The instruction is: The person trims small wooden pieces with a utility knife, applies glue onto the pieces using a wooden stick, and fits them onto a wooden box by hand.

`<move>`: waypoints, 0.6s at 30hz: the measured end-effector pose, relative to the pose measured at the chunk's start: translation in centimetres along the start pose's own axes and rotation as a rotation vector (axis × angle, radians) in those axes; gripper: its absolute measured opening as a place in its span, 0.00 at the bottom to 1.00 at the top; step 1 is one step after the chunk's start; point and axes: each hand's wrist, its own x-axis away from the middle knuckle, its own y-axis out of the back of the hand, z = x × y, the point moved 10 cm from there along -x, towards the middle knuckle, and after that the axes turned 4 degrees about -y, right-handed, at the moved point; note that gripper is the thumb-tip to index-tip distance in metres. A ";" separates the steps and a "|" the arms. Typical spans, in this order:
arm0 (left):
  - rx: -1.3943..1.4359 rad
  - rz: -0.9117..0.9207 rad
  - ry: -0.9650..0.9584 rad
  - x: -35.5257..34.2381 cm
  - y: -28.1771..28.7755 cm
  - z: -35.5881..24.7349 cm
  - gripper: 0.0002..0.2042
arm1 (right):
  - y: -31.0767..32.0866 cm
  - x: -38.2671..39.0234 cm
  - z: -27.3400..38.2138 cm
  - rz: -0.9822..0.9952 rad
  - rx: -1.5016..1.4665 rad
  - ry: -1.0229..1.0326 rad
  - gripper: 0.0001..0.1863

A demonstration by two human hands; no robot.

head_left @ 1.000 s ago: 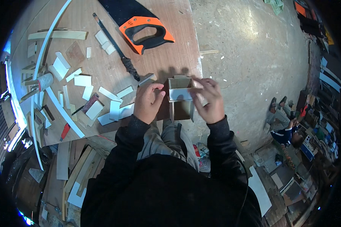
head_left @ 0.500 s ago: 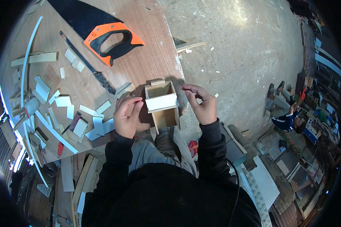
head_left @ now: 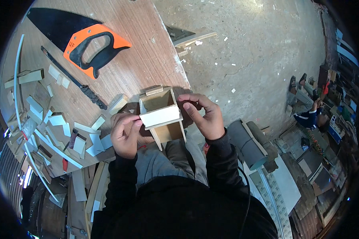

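Observation:
A small wooden box frame (head_left: 169, 132) lies at the near corner of the table, its near end reaching over my lap. A white-faced strip (head_left: 159, 116) crosses its middle, and a small wood piece (head_left: 154, 90) rests at its far end. My left hand (head_left: 125, 133) is at the strip's left end, fingertips at or touching it, thumb and forefinger slightly apart. To the right of the frame, my right hand (head_left: 206, 118) is open, with its forefinger and thumb curved and parted close to the frame's far right side. Neither hand visibly grips anything.
A handsaw with an orange and black handle (head_left: 94, 49) lies on the table (head_left: 135, 59). Near it are a dark wrapped-handle tool (head_left: 92, 95) and several wood offcuts (head_left: 94, 143). A grey roll (head_left: 247, 143) stands at right. Another person (head_left: 307, 115) sits farther right.
My left fingertips have come to the strip's left end. My right hand stays beside the frame, with the fingers slightly closer to it. The whole view has shifted and turned a little.

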 end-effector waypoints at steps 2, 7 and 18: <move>-0.013 0.007 0.000 -0.1 0.0 -0.1 0.05 | -0.2 0.0 0.1 0.033 -0.021 -0.009 0.11; -0.024 0.039 -0.001 -0.3 -0.3 -0.2 0.05 | -0.3 -0.1 -0.1 0.052 -0.061 -0.059 0.12; 0.058 0.003 0.084 -0.1 -0.2 0.3 0.08 | -1.0 -0.2 1.6 0.046 0.048 0.024 0.16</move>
